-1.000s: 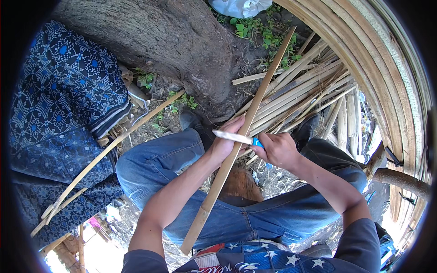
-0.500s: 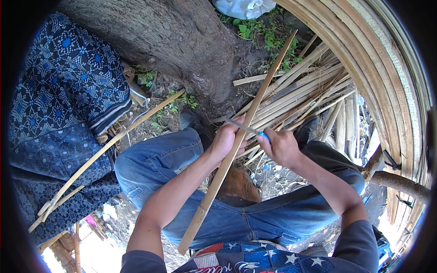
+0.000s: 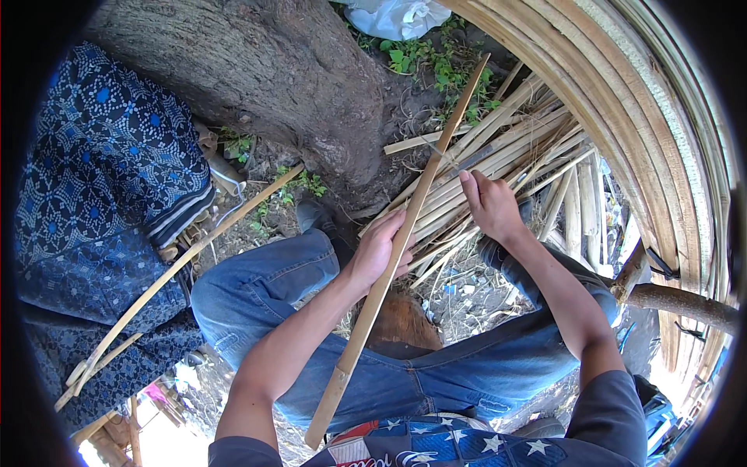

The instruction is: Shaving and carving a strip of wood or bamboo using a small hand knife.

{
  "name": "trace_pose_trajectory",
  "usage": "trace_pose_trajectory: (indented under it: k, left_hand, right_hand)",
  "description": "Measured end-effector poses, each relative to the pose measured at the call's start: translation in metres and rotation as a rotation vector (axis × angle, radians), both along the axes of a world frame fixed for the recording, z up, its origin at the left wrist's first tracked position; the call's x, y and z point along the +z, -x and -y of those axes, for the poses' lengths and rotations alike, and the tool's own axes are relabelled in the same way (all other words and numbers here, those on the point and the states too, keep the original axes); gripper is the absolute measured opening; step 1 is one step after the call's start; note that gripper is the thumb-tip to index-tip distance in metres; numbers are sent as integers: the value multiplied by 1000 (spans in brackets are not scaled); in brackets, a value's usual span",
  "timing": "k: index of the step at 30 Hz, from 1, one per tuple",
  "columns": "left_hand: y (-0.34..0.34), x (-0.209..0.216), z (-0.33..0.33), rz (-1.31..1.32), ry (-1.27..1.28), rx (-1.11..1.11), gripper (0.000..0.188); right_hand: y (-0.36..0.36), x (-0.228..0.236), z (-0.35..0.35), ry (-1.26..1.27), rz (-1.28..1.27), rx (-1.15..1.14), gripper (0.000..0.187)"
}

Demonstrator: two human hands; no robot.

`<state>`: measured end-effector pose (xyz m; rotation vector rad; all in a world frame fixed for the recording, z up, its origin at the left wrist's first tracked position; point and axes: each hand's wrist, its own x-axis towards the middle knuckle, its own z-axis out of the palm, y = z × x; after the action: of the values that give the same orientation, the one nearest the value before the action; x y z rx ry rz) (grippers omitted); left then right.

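Note:
A long, flat bamboo strip [image 3: 366, 327] slants from my lap up and away to the right. My left hand [image 3: 383, 247] is closed round its middle, with the thumb side against the strip's left edge. My right hand [image 3: 492, 204] is wrapped round a knife [image 3: 449, 158], whose thin blade crosses the upper part of the strip. Its handle is mostly hidden in my fist. Below my left hand, between my knees, a wooden stump [image 3: 403, 323] stands on the ground.
Many split bamboo strips [image 3: 537, 128] lie heaped ahead to the right. Bundled, bent strips [image 3: 661, 117] curve along the right rim, near a branch [image 3: 681, 305]. A tree trunk [image 3: 272, 86] rises ahead. Blue patterned cloth [image 3: 101, 179] and a thin bent pole [image 3: 187, 261] are on the left.
My right hand has moved away from my left, up along the strip, carrying the knife. The left hand keeps its hold at the strip's middle. The whole view has shifted slightly.

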<state>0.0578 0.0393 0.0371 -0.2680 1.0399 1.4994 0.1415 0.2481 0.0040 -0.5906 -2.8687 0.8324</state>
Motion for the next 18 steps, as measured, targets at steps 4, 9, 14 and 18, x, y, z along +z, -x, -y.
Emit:
trace_pose_trajectory:
  k: [4, 9, 14, 18]
  left_hand:
    - [2, -9, 5, 75, -54, 5, 28]
    - [-6, -14, 0, 37, -63, -69, 29]
    - [-3, -23, 0, 15, 15, -30, 31]
    - [1, -18, -4, -17, -67, -57, 34]
  right_hand:
    - [3, 25, 15, 249, 216, -26, 47]
    - [-7, 8, 16, 269, 58, 78, 40]
    - [-14, 18, 35, 244, 19, 126, 54]
    - [-14, 31, 47, 165, -31, 152, 54]
